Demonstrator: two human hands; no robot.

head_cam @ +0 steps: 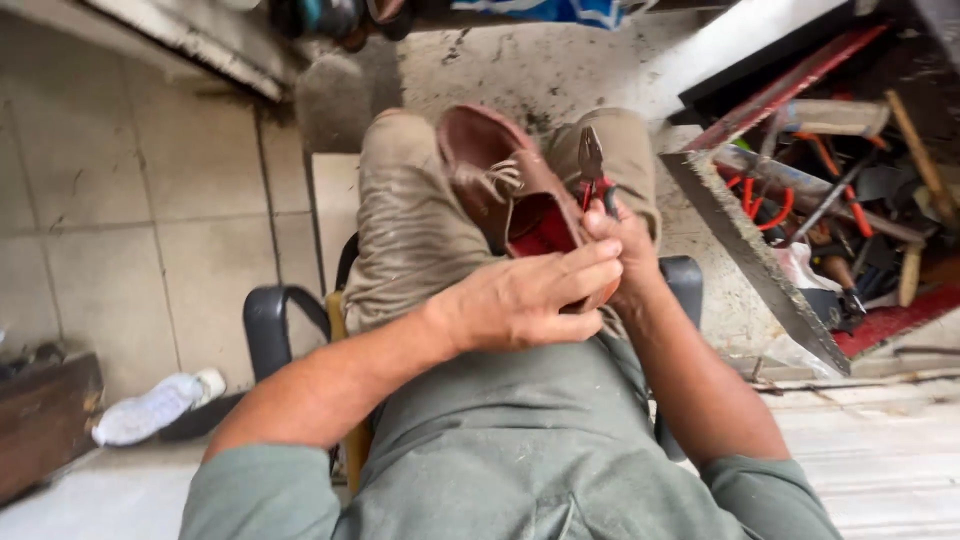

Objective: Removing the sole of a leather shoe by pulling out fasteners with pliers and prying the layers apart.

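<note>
A brown leather shoe [495, 175] with laces and a red lining lies on my lap, toe pointing away from me. My left hand [530, 295] wraps around the heel end of the shoe and holds it. My right hand [625, 245] grips red-handled pliers [592, 165] just beside the shoe's opening, with the jaws pointing upward. The pliers' handles are mostly hidden inside my fingers. I sit on a chair with khaki trousers [410, 230] and a green shirt.
An open box of tools [840, 190] with red-handled tools, wooden handles and metal bars stands at my right. A dark chair armrest [275, 325] is at my left. A white shoe [150, 408] lies on the tiled floor at lower left beside a wooden box [45, 420].
</note>
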